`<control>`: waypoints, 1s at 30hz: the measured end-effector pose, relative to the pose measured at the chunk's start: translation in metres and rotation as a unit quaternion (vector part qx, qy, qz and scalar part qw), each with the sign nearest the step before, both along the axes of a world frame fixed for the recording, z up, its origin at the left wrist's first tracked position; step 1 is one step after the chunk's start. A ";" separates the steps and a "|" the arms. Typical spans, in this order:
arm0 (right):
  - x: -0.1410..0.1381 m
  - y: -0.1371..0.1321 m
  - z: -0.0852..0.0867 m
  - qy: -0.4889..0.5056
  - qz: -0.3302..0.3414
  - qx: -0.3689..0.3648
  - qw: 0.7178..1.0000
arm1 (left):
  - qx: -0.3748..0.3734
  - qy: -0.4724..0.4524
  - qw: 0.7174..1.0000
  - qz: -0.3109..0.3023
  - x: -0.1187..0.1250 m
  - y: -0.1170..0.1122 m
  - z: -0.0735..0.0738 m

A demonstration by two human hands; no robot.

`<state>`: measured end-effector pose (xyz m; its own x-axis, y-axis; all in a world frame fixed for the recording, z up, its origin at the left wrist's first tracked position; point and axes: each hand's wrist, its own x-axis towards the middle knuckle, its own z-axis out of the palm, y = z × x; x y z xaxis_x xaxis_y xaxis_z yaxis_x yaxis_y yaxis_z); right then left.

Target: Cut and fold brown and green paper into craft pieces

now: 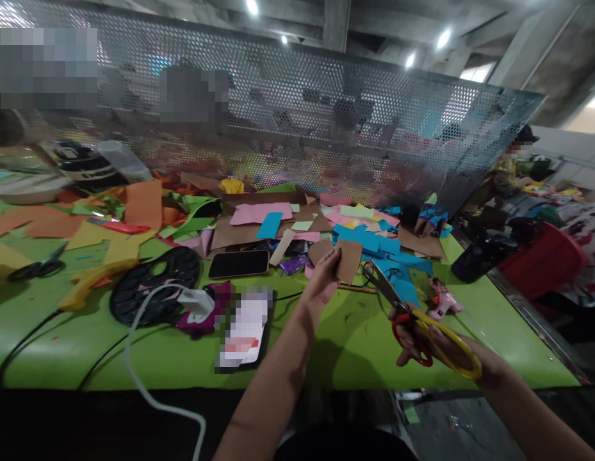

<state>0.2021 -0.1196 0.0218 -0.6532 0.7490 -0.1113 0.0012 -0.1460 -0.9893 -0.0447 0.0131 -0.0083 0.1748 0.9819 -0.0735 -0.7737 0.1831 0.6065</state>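
Observation:
My left hand (325, 272) pinches a piece of brown paper (350, 261) above the green table, its fingers closed on the paper's left part. To the right, my right hand (444, 346) is wrapped around a pair of scissors (407, 312) with one red and one yellow handle loop. The blades point up and left toward the brown paper and are apart from it. Blue paper strips (367, 238) lie just behind the held piece. Right of the scissor blades rests a small pink glue gun (441, 301).
Left on the table (364, 358) lie a yellow glue gun (93, 286), black scissors (38, 266), a black tray (134, 301) and a tissue pack (205, 310). Two phones lie nearby, one a dark phone (238, 264). A perforated metal panel (287, 109) rises behind coloured paper scraps.

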 end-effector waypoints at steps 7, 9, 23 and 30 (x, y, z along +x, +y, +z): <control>0.000 -0.001 -0.001 -0.007 -0.009 -0.026 1.000 | -0.007 0.027 1.000 0.013 0.000 0.003 -0.003; 0.000 -0.002 -0.001 -0.005 -0.003 -0.033 0.999 | 0.002 0.033 0.999 0.007 0.000 0.002 -0.002; -0.006 -0.005 0.003 0.011 -0.015 -0.055 0.998 | 0.015 0.040 0.999 0.001 0.000 0.000 0.001; -0.010 -0.006 0.011 0.024 -0.037 -0.065 0.997 | 0.012 0.026 1.000 0.006 0.000 -0.001 0.002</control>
<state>0.1917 -0.1255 0.0324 -0.6042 0.7762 -0.1802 -0.0618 -0.2711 -0.9606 -0.0443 0.0125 -0.0066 0.1588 0.9855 -0.0592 -0.7431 0.1588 0.6501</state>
